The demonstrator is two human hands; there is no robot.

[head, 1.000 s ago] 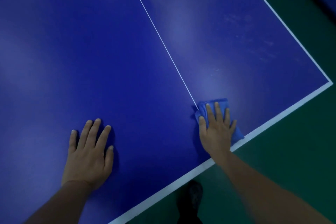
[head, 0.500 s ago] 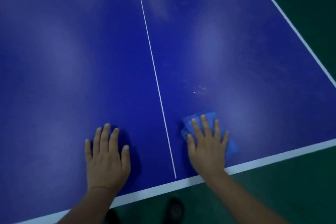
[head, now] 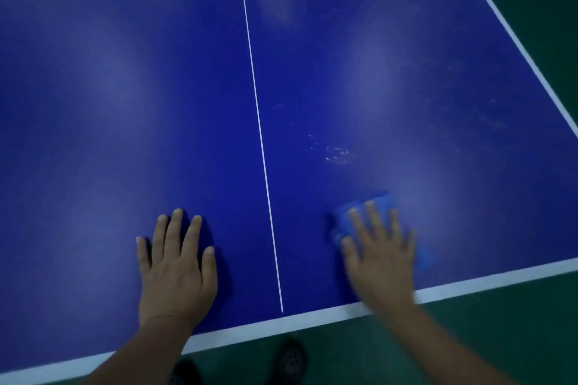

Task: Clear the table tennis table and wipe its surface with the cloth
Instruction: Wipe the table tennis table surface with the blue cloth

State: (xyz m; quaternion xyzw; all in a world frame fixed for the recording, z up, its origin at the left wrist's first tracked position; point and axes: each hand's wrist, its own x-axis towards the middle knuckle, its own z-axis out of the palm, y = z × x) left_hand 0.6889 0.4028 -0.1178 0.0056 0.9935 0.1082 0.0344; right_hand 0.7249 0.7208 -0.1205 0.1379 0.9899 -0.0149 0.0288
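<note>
The blue table tennis table (head: 125,103) fills most of the view, with a thin white centre line running up it. A folded blue cloth (head: 380,201) lies near the table's near edge, right of the centre line. My right hand (head: 380,255) presses flat on the cloth with straight, spread fingers and is blurred by motion. Left of the centre line, my left hand (head: 176,266) rests flat on the bare surface, fingers straight. A patch of pale smudges (head: 337,155) marks the surface just beyond the cloth.
The white end line (head: 312,320) borders the near edge, and a white side line (head: 513,37) runs along the right edge. Green floor (head: 500,337) lies beyond both. Two dark shoes (head: 287,359) show below the near edge.
My right hand has slid the cloth rightward along the near edge, away from the centre line. My left hand stays planted on the table. The view has swung so the table looks squarer.
</note>
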